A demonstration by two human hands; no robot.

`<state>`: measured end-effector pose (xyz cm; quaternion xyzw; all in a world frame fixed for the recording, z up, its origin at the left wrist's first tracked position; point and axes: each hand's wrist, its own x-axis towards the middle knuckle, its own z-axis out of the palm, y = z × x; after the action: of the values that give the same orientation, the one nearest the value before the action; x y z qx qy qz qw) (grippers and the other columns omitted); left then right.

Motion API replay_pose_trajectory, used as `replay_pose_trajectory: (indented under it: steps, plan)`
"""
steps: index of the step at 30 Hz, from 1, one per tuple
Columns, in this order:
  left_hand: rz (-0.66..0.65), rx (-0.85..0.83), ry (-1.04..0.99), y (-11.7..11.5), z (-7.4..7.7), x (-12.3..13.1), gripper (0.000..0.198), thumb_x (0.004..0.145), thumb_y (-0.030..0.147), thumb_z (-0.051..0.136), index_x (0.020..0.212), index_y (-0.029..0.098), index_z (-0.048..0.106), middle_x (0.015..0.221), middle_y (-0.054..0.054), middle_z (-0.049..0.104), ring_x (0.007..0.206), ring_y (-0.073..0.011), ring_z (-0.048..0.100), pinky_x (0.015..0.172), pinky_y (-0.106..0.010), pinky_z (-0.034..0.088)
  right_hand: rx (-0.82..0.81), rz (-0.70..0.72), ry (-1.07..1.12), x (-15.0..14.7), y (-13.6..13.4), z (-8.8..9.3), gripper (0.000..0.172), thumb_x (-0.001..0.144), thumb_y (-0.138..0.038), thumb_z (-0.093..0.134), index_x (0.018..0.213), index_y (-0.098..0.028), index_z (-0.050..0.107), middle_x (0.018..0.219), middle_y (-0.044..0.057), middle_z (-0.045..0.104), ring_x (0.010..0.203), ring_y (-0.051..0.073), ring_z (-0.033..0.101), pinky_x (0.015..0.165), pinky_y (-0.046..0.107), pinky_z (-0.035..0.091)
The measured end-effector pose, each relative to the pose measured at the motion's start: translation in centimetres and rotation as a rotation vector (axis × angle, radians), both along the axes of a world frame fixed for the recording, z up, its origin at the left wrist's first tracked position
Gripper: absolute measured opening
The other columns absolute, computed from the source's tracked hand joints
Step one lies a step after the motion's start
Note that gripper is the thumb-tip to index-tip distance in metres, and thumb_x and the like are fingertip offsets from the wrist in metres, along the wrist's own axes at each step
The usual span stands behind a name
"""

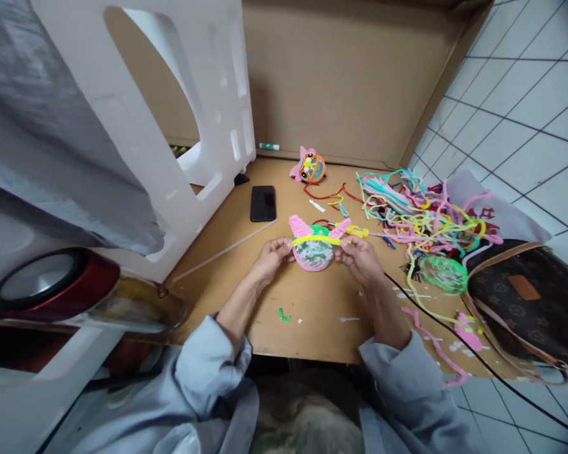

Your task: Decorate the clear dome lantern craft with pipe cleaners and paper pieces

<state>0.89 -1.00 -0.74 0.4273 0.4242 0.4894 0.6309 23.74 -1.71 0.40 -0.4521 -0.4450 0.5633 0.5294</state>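
Note:
A round ornament point(312, 257) with a clear, shiny body, a pink and green rim and two fuzzy pink ears is between my hands over the table. Across its upper part lies a yellow pipe cleaner point(316, 240). My left hand point(273, 257) pinches the pipe cleaner's left end, close against the ornament's edge. At the right end, my right hand point(360, 255) has its fingers closed on the same yellow strip. Just behind the ornament is a yellow-handled tool point(355, 231) with a thin shaft, possibly a glue gun or screwdriver; its kind is unclear.
A black phone point(263, 203) lies left of centre. Farther back sits a finished-looking orange and pink ornament point(312, 168). A heap of coloured pipe cleaners point(407, 202) and a brown handbag point(525, 302) occupy the right. A black cable point(435, 323) crosses the right side. A white plastic frame point(218, 82) stands left.

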Motion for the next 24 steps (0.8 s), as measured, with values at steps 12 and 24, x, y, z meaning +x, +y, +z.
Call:
replay_pose_trajectory:
  steps: [12, 24]
  plan:
    - [0.058, -0.004, 0.037, 0.3, -0.4, -0.1, 0.049, 0.049, 0.055, 0.091, 0.063, 0.017, 0.063, 0.063, -0.001, 0.062, 0.059, -0.0106, 0.055, 0.06, -0.025, 0.048, -0.051, -0.003, 0.055, 0.0, 0.1, -0.2, 0.044, 0.053, -0.048, 0.091, 0.067, -0.022, 0.058, 0.057, -0.002, 0.062, 0.054, 0.013, 0.056, 0.059, 0.031, 0.051]
    - [0.141, -0.061, -0.012, 0.5, -0.1, -0.3, 0.061, 0.042, 0.043, 0.096, 0.09, 0.018, 0.068, 0.088, -0.003, 0.072, 0.067, -0.0113, 0.063, 0.06, -0.023, 0.051, -0.005, -0.063, 0.024, -0.4, 0.8, -1.4, 0.039, 0.053, -0.048, 0.091, 0.07, -0.02, 0.07, 0.062, -0.003, 0.065, 0.057, 0.009, 0.055, 0.058, 0.025, 0.047]
